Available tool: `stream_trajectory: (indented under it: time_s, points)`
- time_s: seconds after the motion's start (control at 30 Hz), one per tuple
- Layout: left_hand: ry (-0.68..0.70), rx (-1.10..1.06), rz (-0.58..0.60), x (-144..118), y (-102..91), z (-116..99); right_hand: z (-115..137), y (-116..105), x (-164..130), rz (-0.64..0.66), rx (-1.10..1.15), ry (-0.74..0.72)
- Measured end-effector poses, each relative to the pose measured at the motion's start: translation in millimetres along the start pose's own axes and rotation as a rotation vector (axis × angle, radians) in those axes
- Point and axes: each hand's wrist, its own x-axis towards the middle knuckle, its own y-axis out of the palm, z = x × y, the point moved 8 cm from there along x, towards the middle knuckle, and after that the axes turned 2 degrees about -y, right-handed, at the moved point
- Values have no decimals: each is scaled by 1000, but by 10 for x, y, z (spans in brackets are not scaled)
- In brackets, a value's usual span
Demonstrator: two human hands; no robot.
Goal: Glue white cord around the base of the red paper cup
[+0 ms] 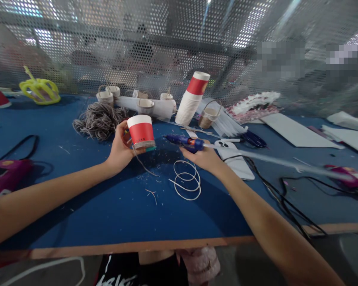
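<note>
My left hand (123,143) grips a red and white paper cup (141,130), held tilted above the table. Grey cord is wound around the cup's lower end, and a loose tail of cord (143,165) hangs from it. In my right hand (205,155) is a blue hot glue gun (185,142), its nozzle pointing left at the cup with a gap between them. A long clear glue stick (256,155) runs out of the gun's back to the right. Under the gun lies a loose coil of white cord (187,180).
A tangled heap of grey cord (100,120) lies behind my left hand. A leaning stack of paper cups (191,99) stands at the back, beside a cord-wrapped basket (209,115). A white phone (235,159) and black cables (282,198) are at the right. A purple glue gun (10,174) lies far left.
</note>
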Motion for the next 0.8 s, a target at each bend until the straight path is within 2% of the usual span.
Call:
stream_trajectory:
  time_s: [0.13, 0.23, 0.43, 0.5, 0.6, 0.63, 0.7, 0.8]
  points:
    - [37, 32, -57, -26, -2, -76, -115, 16, 66, -9, -363, 48]
    - [64, 52, -60, -52, 16, -129, -139, 43, 81, 21, -410, 53]
    - [66, 133, -89, -77, -10, -154, 51, 37, -46, 156, -411, -110]
    - [91, 170, -86, -80, -11, -176, 186, 41, -128, 167, -337, -173]
    - [163, 245, -82, -92, -4, -244, 462, 21, -244, 2, -72, -273]
    - [183, 280, -80, -97, 1, -266, 528, 69, -279, -18, 53, -279]
    - [214, 357, -67, -111, 23, -306, 623, 234, -340, 0, 305, -254]
    - [264, 467, -36, -139, 74, -362, 715, 523, -426, 101, 580, -165]
